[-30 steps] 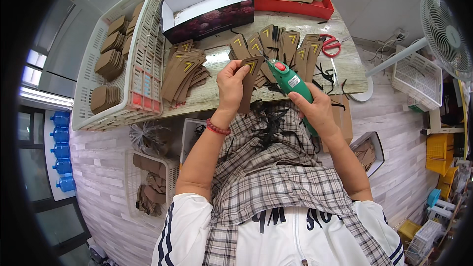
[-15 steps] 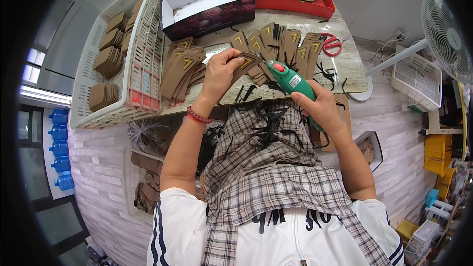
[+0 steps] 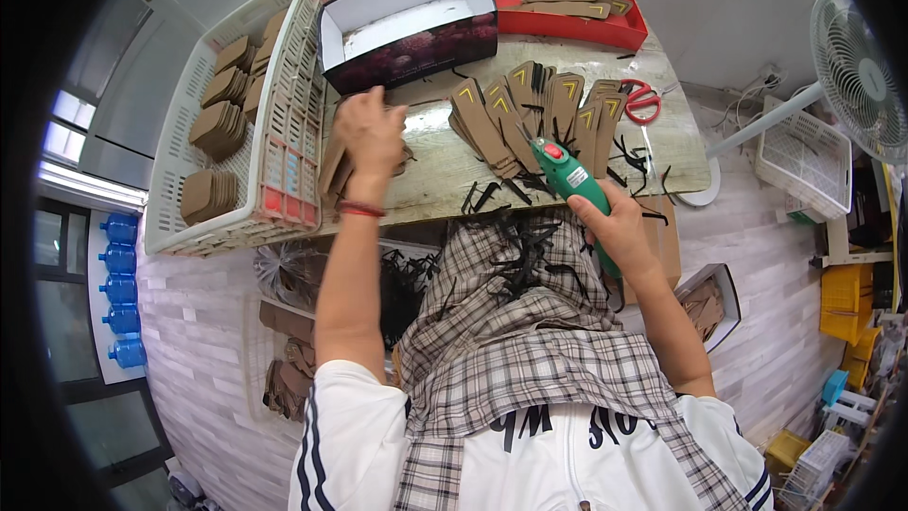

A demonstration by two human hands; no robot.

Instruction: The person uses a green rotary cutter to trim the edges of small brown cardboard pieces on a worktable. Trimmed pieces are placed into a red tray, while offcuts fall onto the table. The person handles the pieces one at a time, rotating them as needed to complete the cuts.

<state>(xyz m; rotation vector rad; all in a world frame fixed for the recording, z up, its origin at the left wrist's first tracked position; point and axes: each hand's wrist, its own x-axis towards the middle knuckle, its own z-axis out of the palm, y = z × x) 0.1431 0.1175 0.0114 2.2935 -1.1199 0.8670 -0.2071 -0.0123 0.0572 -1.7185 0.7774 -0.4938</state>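
My right hand point(image 3: 610, 222) is closed round green electric scissors point(image 3: 566, 173) with a red switch, held over the front edge of the table. Their tip points at a fanned row of flat brown pieces point(image 3: 484, 132) with yellow angled marks near their ends. Blurred by motion, my left hand point(image 3: 371, 137) is over the pile of brown pieces point(image 3: 336, 166) at the left, covering much of it. Whether its fingers hold anything cannot be seen. Black trimmed strips point(image 3: 487, 194) lie by the row and on my checked apron point(image 3: 482, 293).
A white crate point(image 3: 284, 166) with stacked brown pieces stands at the left. Behind are a dark floral box point(image 3: 416, 52) and a red tray point(image 3: 567, 28) of brown pieces. Red-handled scissors point(image 3: 643, 102) lie at the right, near a white fan point(image 3: 856, 76).
My left hand has moved left from the electric scissors' tip to the left pile. The brown piece it held is no longer visible in it. My right hand stays near its place with the electric scissors.
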